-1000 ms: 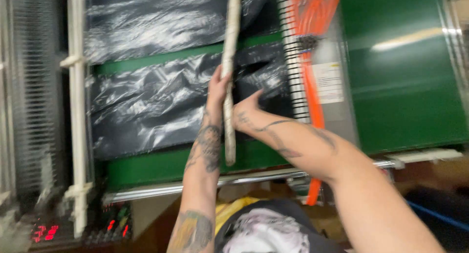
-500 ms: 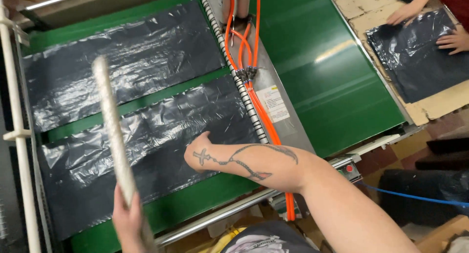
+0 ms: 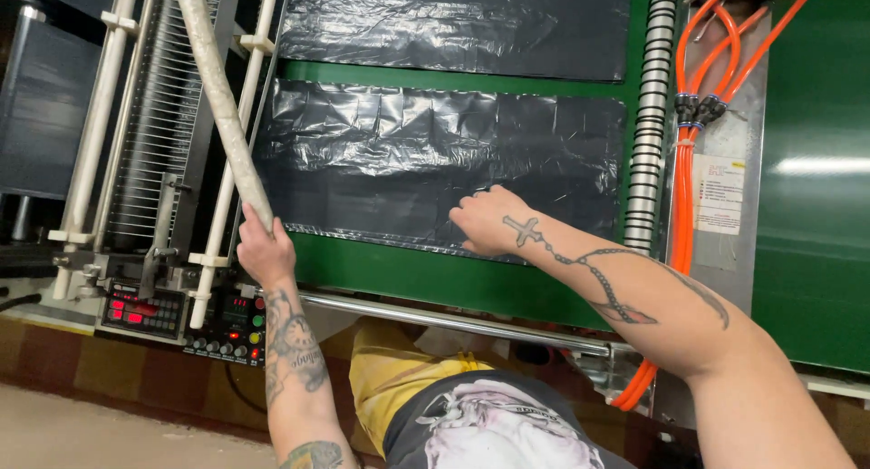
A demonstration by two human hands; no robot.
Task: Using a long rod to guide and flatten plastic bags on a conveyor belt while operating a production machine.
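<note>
My left hand (image 3: pixel 263 250) grips the lower end of a long pale padded rod (image 3: pixel 217 88) that slants up to the top left. My right hand (image 3: pixel 494 222) rests, fingers curled, on the near edge of a stack of black plastic bags (image 3: pixel 435 152) lying on a green conveyor belt (image 3: pixel 453 279). A second black bag sheet (image 3: pixel 453 25) lies farther up the belt. Both forearms are tattooed.
White rails and a ribbed grille (image 3: pixel 154 134) stand at the left, with a control panel (image 3: pixel 181 319) of red displays and buttons below. Orange hoses (image 3: pixel 684 179) and a white coiled tube (image 3: pixel 648 116) divide this belt from another green belt (image 3: pixel 811 206) on the right. A steel bar (image 3: pixel 453 322) runs along the front.
The view has swung toward the machine's left. My left hand has carried the rod from over the bags to the left rails. My right hand has slid to the bags' near edge.
</note>
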